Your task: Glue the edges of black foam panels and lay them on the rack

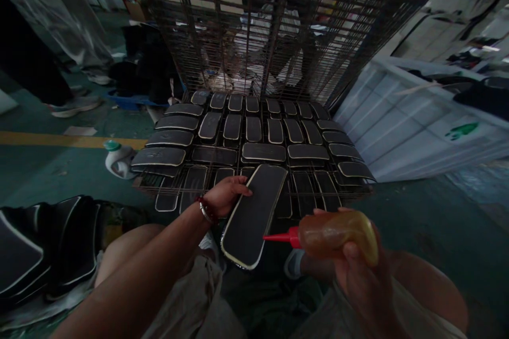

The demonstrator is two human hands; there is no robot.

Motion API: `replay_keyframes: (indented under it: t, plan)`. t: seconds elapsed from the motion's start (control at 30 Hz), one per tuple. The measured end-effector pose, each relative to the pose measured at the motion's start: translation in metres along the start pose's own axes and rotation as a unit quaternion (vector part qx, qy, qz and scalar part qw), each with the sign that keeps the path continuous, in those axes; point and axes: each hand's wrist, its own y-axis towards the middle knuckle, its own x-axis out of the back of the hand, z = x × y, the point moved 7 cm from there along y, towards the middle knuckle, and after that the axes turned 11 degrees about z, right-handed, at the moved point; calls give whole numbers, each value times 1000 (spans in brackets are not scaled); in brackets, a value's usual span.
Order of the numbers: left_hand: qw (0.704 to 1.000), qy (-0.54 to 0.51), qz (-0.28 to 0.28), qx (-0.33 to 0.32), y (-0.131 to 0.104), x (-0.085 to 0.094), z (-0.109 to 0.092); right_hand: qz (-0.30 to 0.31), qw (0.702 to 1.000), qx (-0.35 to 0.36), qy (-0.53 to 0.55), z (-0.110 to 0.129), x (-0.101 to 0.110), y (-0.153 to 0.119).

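My left hand point(228, 194) grips the left edge of a long dark pad point(254, 217) with rounded corners, its thumb lying on the top face. The pad is tilted toward me, and a pale line runs along its rim. In my right hand point(360, 275) is a squeeze bottle point(334, 235) of amber liquid, held on its side. Its red nozzle points left, with the tip at the pad's right edge; whether it touches, I cannot tell. Behind the held pad, rows of similar dark pads point(264, 152) with pale rims lie on a wire rack point(254, 190).
A tall wire mesh point(254, 21) rises behind the rack. To the right stands a white plastic bin point(421, 122) with dark pieces inside. A white jug point(119, 161) with a green cap and stacked dark pieces point(51, 243) are at the left. Another person's legs point(59, 21) are at upper left.
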Motion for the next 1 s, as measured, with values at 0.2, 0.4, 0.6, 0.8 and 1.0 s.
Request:
replay_keyframes:
  t: [0.2, 0.4, 0.6, 0.8, 1.0]
  plan:
    - [1000, 4, -19, -13, 0, 3, -7, 29, 999, -19, -13, 0, -5, -7]
    - [998, -8, -40, -37, -1, 10, -16, 50, 998, -3, -24, 1, -7, -11]
    - [994, -35, -89, -43, -3, 18, -19, 8, 1000, 6, 0, -3, -4, -9]
    - [977, -63, -196, -57, -8, 24, -21, -112, 992, -4, 64, -25, -10, -8]
    - [978, -65, -180, -78, -7, 13, -15, -151, 918, -231, 286, -62, -24, 16]
